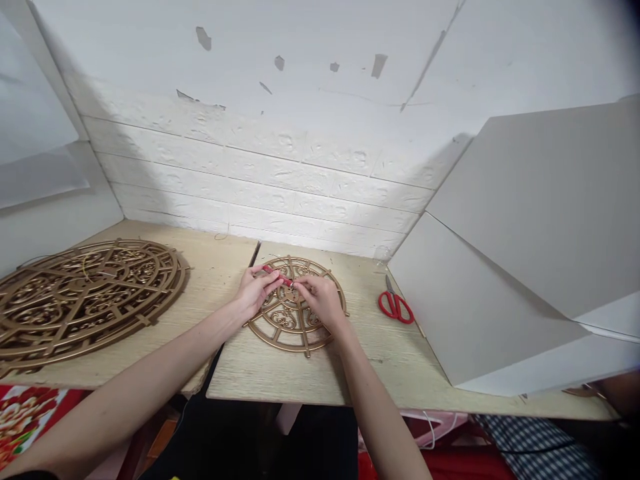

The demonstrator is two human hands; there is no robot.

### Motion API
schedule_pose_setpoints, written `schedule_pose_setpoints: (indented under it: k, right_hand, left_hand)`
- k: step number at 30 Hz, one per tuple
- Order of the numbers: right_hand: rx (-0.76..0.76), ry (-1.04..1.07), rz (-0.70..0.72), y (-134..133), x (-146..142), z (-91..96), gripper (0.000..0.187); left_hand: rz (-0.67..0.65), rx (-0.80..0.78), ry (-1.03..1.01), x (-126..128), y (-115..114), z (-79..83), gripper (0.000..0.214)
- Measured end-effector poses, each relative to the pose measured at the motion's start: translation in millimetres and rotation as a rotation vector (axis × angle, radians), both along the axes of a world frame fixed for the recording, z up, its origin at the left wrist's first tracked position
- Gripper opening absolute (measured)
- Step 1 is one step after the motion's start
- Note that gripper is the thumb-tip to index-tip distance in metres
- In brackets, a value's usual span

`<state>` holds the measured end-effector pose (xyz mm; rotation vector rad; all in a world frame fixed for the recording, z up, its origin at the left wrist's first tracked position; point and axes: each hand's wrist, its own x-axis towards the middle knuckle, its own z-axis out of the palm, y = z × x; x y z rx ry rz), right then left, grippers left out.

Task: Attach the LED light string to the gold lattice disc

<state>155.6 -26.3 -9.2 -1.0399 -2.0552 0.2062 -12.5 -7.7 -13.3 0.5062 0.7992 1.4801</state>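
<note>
A round gold-coloured openwork panel (303, 347) with scrollwork lies flat on the table in front of me. Over its upper middle, my left hand (256, 291) is closed on a slim red stick-like piece (273, 270); its exact kind is unclear. My right hand (323, 300) pinches at the right end of that piece, by a small shiny bit near the panel's centre. What sits between the right fingertips is too small to make out. Both hands hover close above the panel and cover parts of its rim.
Several larger gold panels (165, 293) are stacked at the left. Red-handled scissors (395, 307) lie to the right of my hands, beside a white board (450, 313) that leans at the right. A white wall (280, 173) closes off the back. A dark gap (216, 363) splits the tabletop.
</note>
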Motion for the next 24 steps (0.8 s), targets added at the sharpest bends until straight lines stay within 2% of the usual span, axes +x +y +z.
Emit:
schedule_pose_setpoints:
  k: [2, 4, 8, 10, 13, 18, 22, 24]
  right_hand:
    - [-0.021, -0.016, 0.001, 0, 2, 1.6, 0.014]
    - [-0.028, -0.002, -0.067, 3, 9, 3.8, 0.016]
    - [0.069, 0.045, -0.438, 12, 29, 3.0, 0.017]
    - [0.013, -0.028, -0.537, 18, 37, -1.9, 0.016]
    - [-0.08, -0.125, -0.525, 24, 42, -10.7, 0.014]
    - [-0.044, -0.081, -0.503, 22, 39, -10.6, 0.015]
    - [0.091, 0.225, -0.436, 12, 26, -0.3, 0.017]
    - [0.095, 0.37, -0.315, 7, 16, 2.9, 0.019]
  left_hand:
    - [0.014, 0.0, 0.002, -2, 1, 1.5, 0.03]
    - [0.022, -0.001, 0.009, -7, 2, 4.5, 0.033]
    - [-0.016, 0.077, 0.084, -15, 5, 9.7, 0.039]
    - [-0.037, 0.109, 0.128, -17, 5, 9.7, 0.04]
    - [-0.061, 0.115, 0.17, -17, 6, 6.0, 0.04]
    - [-0.127, 0.139, 0.214, -14, 7, -1.0, 0.042]
    - [-0.152, 0.122, 0.179, -12, 7, -0.4, 0.041]
    - [-0.157, 0.088, 0.116, -11, 7, 1.2, 0.037]
